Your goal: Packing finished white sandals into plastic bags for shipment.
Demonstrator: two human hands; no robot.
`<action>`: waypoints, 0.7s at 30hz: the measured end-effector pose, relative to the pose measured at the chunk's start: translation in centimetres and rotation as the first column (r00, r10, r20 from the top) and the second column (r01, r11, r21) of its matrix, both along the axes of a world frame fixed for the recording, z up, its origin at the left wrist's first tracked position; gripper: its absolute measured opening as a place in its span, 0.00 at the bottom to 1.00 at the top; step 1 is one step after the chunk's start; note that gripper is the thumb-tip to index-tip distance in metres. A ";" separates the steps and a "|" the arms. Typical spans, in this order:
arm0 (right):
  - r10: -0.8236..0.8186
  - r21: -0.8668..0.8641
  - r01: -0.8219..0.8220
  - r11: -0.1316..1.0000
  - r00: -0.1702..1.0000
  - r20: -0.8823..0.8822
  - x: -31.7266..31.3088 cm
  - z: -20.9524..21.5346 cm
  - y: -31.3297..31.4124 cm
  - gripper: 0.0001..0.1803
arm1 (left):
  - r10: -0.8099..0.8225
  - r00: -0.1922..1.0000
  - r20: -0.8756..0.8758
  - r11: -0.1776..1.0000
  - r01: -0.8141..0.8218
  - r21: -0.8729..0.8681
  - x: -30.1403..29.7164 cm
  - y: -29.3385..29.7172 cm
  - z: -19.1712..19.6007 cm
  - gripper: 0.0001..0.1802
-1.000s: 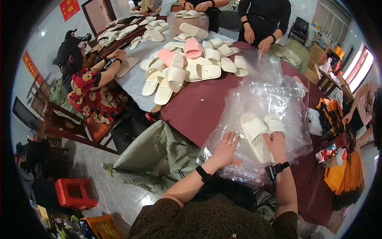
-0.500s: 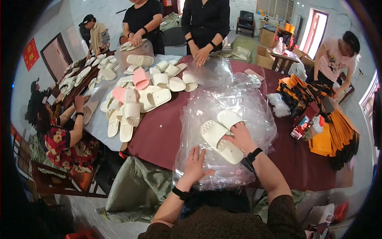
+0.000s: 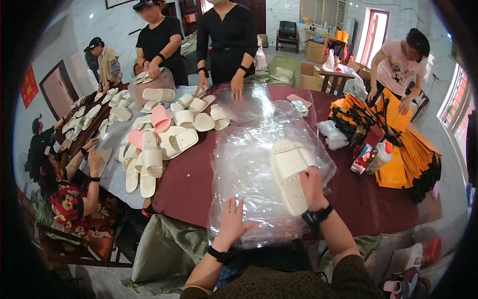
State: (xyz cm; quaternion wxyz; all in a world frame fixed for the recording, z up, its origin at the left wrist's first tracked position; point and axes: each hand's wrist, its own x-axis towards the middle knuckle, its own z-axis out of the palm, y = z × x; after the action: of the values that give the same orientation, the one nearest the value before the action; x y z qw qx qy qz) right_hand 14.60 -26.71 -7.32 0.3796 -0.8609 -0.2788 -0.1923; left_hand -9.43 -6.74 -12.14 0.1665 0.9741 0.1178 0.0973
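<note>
My right hand [image 3: 312,188] is closed on a pair of cream-white slide slippers [image 3: 291,194], one lying nearly over the other, so the lower one is mostly hidden. The slippers are above a stack of transparent plastic bags [image 3: 239,164] that covers the near middle of the table. My left hand [image 3: 234,220] holds nothing. Its fingers are spread over the near left part of the bags, with the thumb pointing toward the slippers.
Left of the bags a heap of white slippers [image 3: 180,142], a few pink ones [image 3: 160,118] among them, sits on the dark red table [image 3: 181,187]. Orange packaging bags [image 3: 418,157], a phone [image 3: 363,158] and a bottle [image 3: 381,158] stand right. Co-workers surround the table.
My right hand has lifted and turned the slippers, bringing them together, more upright and slightly right. My left hand stays open over the bags. The far co-worker's hands have moved apart.
</note>
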 end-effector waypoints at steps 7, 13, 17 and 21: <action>0.265 0.551 -0.055 0.833 0.913 -0.311 -5.7 2.6 -9.0 0.11 | -0.052 0.996 -0.072 0.998 0.049 -0.039 0.4 -0.2 3.3 0.37; 0.362 0.599 -0.045 0.800 0.831 -0.421 -10.1 3.4 -12.8 0.13 | -0.063 0.980 0.191 0.996 0.073 -0.044 1.6 -0.6 3.7 0.15; 0.383 0.627 -0.077 0.775 0.847 -0.369 -11.7 3.3 -12.9 0.12 | -0.052 0.968 0.247 0.993 0.075 -0.087 2.4 -1.1 4.2 0.13; 0.406 0.410 -0.270 0.871 0.866 -0.293 -12.9 5.4 -11.5 0.12 | -0.109 0.986 0.129 0.988 0.121 -0.091 2.7 -2.5 5.2 0.23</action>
State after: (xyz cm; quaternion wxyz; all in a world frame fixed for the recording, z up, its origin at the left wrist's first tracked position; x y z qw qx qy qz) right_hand 1.68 -38.17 -1.96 0.6023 -0.7349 -0.3116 -0.0030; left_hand -6.72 -9.20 -6.96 0.2266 0.9620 0.0555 0.1417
